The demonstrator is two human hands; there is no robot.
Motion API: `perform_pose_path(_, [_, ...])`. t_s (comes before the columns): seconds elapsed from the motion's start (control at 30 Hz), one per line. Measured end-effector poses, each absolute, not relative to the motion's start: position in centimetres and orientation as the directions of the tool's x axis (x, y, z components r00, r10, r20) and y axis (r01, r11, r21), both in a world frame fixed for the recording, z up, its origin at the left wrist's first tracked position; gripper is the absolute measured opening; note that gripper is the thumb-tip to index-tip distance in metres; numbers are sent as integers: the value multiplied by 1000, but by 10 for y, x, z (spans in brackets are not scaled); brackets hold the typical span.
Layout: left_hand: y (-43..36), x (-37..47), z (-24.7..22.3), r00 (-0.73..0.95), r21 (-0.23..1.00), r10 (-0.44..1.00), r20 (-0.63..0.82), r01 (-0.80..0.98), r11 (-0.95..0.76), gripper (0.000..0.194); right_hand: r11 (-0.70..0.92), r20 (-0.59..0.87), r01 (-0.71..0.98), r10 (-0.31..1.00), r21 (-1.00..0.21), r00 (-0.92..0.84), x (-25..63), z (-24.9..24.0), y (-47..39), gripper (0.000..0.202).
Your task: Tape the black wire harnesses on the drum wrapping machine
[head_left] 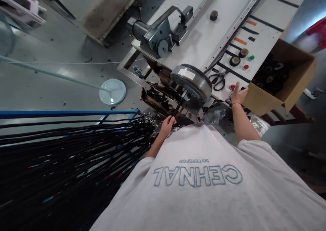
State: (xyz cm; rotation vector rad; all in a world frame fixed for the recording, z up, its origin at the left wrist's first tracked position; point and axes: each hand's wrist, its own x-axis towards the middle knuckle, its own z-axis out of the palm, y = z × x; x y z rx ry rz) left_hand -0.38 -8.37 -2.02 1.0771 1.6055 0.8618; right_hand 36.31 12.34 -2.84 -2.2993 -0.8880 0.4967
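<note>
Sitting just beside right hand [238,96]: red button [232,87].

Pale plastic stool [33,8] at upper left, round white base [118,92] with pole [51,72], brown-stained tabletop [99,12], blurred red object [317,29] at right

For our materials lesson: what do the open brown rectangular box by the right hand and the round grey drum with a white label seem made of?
Open brown rectangular box: probably cardboard, matt; thin walls and bent flap suggest this. Round grey drum: likely metal, semi-glossy, judging by highlights along its curved side; whether painted or bare is unclear.
</note>
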Motion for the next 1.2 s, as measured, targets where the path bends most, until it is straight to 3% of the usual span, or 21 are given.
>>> perform_pose_path(0.17, [-89, 1, -19, -119, 895, 920, -373, 214, 391, 46, -599, -143, 507, 722, -620, 677, 365, -29, 126, 100])
perform_pose_path(0.83, [-11, 21, -1, -168, 942, 970, -175, 257, 214, 57, -572, -98, 510, 722, -642, 685, 367, -37, 125, 98])
perform_pose_path(1.07, [-29, 21, -14, -72, 943, 946, -315, 88, 320, 56, -579, -106, 511, 721, -635, 685, 368, -39, 126, 93])
perform_pose_path(1.2, [-47, 16, -13, -101, 932, 943, -316, 154, 329, 55, -587, -114, 508, 718, -631, 687, 369, -38, 126, 95])
